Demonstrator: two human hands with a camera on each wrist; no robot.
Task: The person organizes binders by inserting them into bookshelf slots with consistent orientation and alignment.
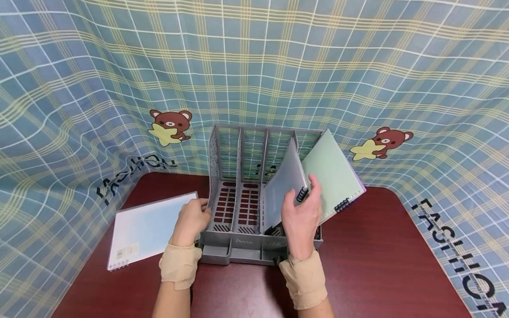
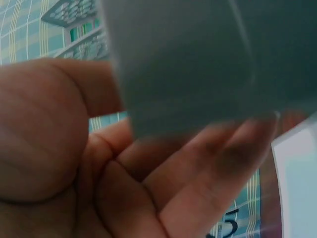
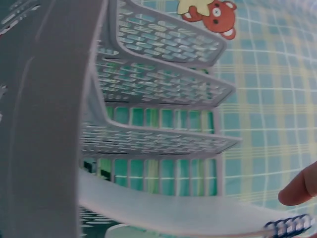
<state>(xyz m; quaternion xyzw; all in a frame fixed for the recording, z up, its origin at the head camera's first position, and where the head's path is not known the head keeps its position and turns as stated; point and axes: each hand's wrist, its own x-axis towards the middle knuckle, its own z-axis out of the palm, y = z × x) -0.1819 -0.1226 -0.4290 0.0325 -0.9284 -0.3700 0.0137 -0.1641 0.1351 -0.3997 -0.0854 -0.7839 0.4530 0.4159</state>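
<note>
A grey desktop file organizer (image 1: 246, 240) with upright slots stands on the table. At its left side my left hand (image 1: 192, 221) grips the lower front part of the side wall; in the left wrist view, thumb and fingers lie on either side of a grey panel (image 2: 198, 64). My right hand (image 1: 302, 216) holds a spiral notebook with a translucent cover (image 1: 281, 190) near its black coil, thumb and fingers on opposite sides. This notebook stands tilted in a right-hand slot. Beside it, a pale green spiral notebook (image 1: 332, 172) leans out to the right in the rightmost slot.
Left of the organizer, a white and light-blue spiral notebook (image 1: 149, 234) with a barcode label lies flat on the dark red table (image 1: 374, 256). Behind and along both sides hangs a checked cloth (image 1: 254, 57) with bears printed on it. Small compartments run along the organizer's front.
</note>
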